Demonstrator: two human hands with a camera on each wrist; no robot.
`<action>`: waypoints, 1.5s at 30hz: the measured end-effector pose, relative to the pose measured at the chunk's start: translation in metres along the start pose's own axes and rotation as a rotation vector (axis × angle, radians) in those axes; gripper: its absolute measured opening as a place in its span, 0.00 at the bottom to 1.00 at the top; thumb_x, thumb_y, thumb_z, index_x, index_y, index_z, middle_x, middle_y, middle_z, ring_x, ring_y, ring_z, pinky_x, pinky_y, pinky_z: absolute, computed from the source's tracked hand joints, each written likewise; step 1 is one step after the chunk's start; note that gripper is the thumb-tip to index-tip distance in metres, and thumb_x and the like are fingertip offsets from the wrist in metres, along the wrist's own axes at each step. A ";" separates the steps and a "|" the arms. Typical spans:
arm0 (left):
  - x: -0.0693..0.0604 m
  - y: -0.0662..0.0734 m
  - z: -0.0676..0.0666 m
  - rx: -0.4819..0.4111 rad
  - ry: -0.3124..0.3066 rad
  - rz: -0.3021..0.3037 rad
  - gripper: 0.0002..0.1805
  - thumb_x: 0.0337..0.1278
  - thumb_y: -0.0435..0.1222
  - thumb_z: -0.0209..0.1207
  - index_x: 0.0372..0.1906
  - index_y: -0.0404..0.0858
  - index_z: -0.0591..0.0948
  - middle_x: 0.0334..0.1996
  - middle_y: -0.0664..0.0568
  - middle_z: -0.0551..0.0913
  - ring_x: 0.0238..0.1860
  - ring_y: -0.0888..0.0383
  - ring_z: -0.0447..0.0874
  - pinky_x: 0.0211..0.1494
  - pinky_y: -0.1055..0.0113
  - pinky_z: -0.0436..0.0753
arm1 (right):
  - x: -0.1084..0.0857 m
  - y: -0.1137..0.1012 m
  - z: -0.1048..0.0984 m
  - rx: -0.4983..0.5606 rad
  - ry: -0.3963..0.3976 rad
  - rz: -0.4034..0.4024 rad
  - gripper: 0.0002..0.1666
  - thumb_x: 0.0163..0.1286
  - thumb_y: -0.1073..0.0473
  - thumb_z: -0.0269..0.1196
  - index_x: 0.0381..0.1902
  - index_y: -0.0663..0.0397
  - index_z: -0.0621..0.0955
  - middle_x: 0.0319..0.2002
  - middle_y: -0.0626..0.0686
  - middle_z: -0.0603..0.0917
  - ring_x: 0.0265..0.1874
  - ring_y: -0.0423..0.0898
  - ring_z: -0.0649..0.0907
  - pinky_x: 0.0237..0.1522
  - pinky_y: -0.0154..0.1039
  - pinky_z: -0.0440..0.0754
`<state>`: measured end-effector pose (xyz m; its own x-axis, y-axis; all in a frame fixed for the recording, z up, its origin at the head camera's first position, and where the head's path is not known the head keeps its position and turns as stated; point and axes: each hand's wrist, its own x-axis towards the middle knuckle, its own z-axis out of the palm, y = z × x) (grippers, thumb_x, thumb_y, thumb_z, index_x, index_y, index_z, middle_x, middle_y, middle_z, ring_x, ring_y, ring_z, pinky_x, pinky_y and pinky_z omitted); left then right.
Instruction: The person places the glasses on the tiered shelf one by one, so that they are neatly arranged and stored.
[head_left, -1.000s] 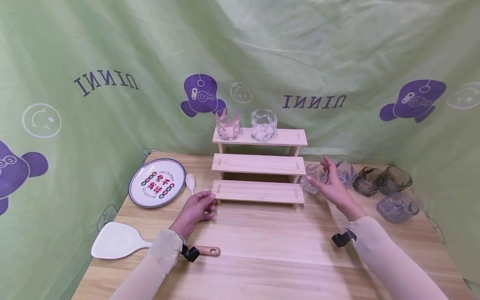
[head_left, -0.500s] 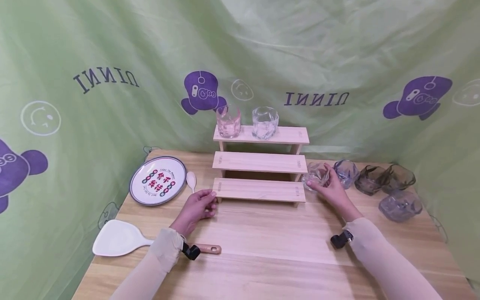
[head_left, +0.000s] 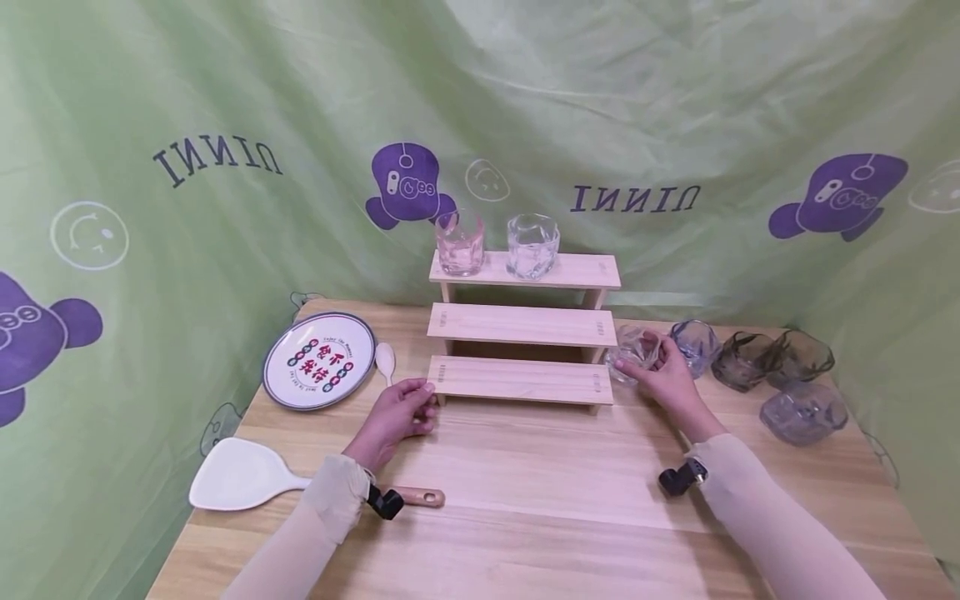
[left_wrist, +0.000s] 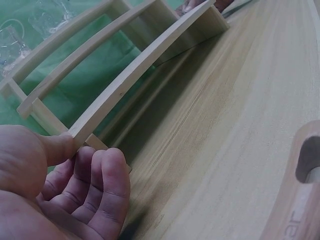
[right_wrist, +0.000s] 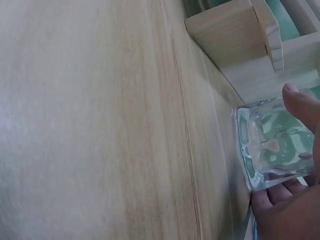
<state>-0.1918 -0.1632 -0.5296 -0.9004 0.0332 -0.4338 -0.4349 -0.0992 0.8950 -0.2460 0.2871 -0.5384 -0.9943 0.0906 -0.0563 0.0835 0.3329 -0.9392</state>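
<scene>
nearest on the pale wooden table (head_left: 555, 492) lies a white flat-bladed spatula (head_left: 238, 477) with a wooden handle, partly hidden by the left sleeve. beyond it, the left hand (head_left: 393, 419) pinches the front left corner of a three-step light wooden rack (head_left: 521, 379), thumb on top, fingers curled below. at the rack's right end, the right hand (head_left: 667, 379) holds a clear faceted glass tumbler (head_left: 632, 343) between thumb and curled fingers. to its right are a bluish tumbler (head_left: 693, 348), two smoky brown tumblers (head_left: 741, 360) and a greyish one (head_left: 804, 414). left of the rack lie a small pale spoon (head_left: 386, 361) and a white blue-rimmed plate (head_left: 318, 362). farthest, a pink tumbler (head_left: 460, 244) and another clear tumbler (head_left: 533, 247) stand on the top step, before a green curtain (head_left: 637, 100).
</scene>
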 end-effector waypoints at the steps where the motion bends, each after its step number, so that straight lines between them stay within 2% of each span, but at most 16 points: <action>1: 0.000 0.000 0.000 0.001 0.000 0.001 0.18 0.74 0.38 0.59 0.60 0.33 0.74 0.43 0.44 0.80 0.36 0.55 0.80 0.36 0.63 0.85 | 0.000 0.000 0.001 0.005 0.006 0.003 0.60 0.57 0.53 0.79 0.77 0.62 0.56 0.71 0.66 0.65 0.71 0.62 0.66 0.72 0.55 0.62; 11: 0.002 -0.003 0.001 0.004 -0.016 0.005 0.18 0.74 0.38 0.59 0.60 0.33 0.74 0.44 0.42 0.79 0.36 0.55 0.80 0.35 0.64 0.85 | -0.006 -0.003 0.004 0.059 0.100 0.040 0.58 0.56 0.56 0.80 0.76 0.63 0.60 0.73 0.65 0.65 0.72 0.59 0.65 0.72 0.50 0.63; 14: 0.003 -0.003 0.001 0.005 -0.015 0.006 0.18 0.74 0.38 0.58 0.60 0.33 0.74 0.44 0.42 0.79 0.36 0.54 0.80 0.35 0.63 0.85 | -0.010 -0.007 0.004 0.041 0.120 0.041 0.58 0.56 0.54 0.80 0.76 0.62 0.60 0.72 0.64 0.65 0.72 0.59 0.65 0.72 0.50 0.63; 20: 0.002 -0.002 0.000 0.001 -0.017 0.011 0.18 0.74 0.38 0.58 0.60 0.33 0.74 0.44 0.42 0.79 0.36 0.55 0.80 0.35 0.63 0.86 | -0.021 -0.019 0.000 -0.001 0.092 0.022 0.59 0.56 0.51 0.80 0.76 0.61 0.60 0.71 0.64 0.67 0.71 0.61 0.66 0.72 0.53 0.64; 24: 0.002 -0.002 0.000 0.001 -0.014 0.012 0.17 0.74 0.38 0.58 0.60 0.33 0.74 0.44 0.43 0.79 0.35 0.55 0.80 0.34 0.64 0.85 | -0.027 -0.025 -0.004 -0.021 0.086 0.009 0.59 0.56 0.49 0.80 0.76 0.60 0.61 0.70 0.63 0.68 0.70 0.61 0.68 0.70 0.52 0.67; 28: 0.002 -0.002 -0.001 0.002 -0.007 0.013 0.17 0.74 0.38 0.58 0.59 0.33 0.75 0.43 0.43 0.80 0.36 0.55 0.80 0.34 0.64 0.85 | -0.029 -0.030 -0.009 -0.015 0.095 -0.004 0.58 0.57 0.49 0.79 0.77 0.60 0.61 0.70 0.63 0.69 0.69 0.59 0.69 0.66 0.40 0.72; 31: 0.002 -0.003 -0.001 0.000 -0.008 0.011 0.17 0.74 0.38 0.58 0.59 0.33 0.75 0.43 0.43 0.80 0.36 0.55 0.80 0.34 0.64 0.85 | -0.029 -0.035 -0.012 0.017 0.112 -0.014 0.57 0.58 0.50 0.79 0.76 0.61 0.61 0.69 0.63 0.70 0.68 0.59 0.71 0.57 0.29 0.77; 34: 0.003 -0.003 -0.002 0.001 -0.014 0.013 0.17 0.74 0.39 0.58 0.59 0.33 0.75 0.43 0.43 0.79 0.36 0.55 0.80 0.34 0.64 0.86 | -0.028 -0.045 -0.016 0.013 0.141 -0.028 0.55 0.59 0.50 0.78 0.75 0.62 0.63 0.68 0.64 0.70 0.67 0.59 0.72 0.52 0.24 0.78; 37: 0.003 -0.003 -0.002 -0.001 -0.012 0.010 0.18 0.74 0.39 0.58 0.59 0.33 0.75 0.43 0.43 0.79 0.35 0.55 0.80 0.34 0.64 0.86 | -0.025 -0.059 -0.022 -0.037 0.158 -0.035 0.54 0.59 0.47 0.78 0.75 0.60 0.64 0.67 0.63 0.72 0.65 0.59 0.73 0.55 0.27 0.78; 42: 0.003 -0.003 -0.002 -0.002 -0.014 0.011 0.18 0.74 0.38 0.58 0.59 0.32 0.74 0.42 0.43 0.80 0.35 0.55 0.80 0.34 0.64 0.85 | -0.014 -0.088 -0.034 -0.091 0.161 -0.070 0.57 0.57 0.42 0.78 0.76 0.56 0.63 0.67 0.60 0.72 0.64 0.57 0.74 0.63 0.40 0.76; 45: 0.004 -0.004 -0.002 -0.006 -0.018 0.017 0.18 0.74 0.38 0.58 0.60 0.32 0.74 0.43 0.43 0.80 0.36 0.55 0.80 0.35 0.64 0.85 | -0.004 -0.108 -0.038 -0.071 0.175 -0.104 0.56 0.57 0.43 0.78 0.77 0.53 0.63 0.67 0.59 0.73 0.64 0.55 0.75 0.63 0.38 0.76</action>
<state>-0.1935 -0.1645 -0.5344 -0.9078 0.0493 -0.4165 -0.4194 -0.1059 0.9016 -0.2488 0.2870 -0.4239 -0.9716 0.2119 0.1049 -0.0080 0.4138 -0.9103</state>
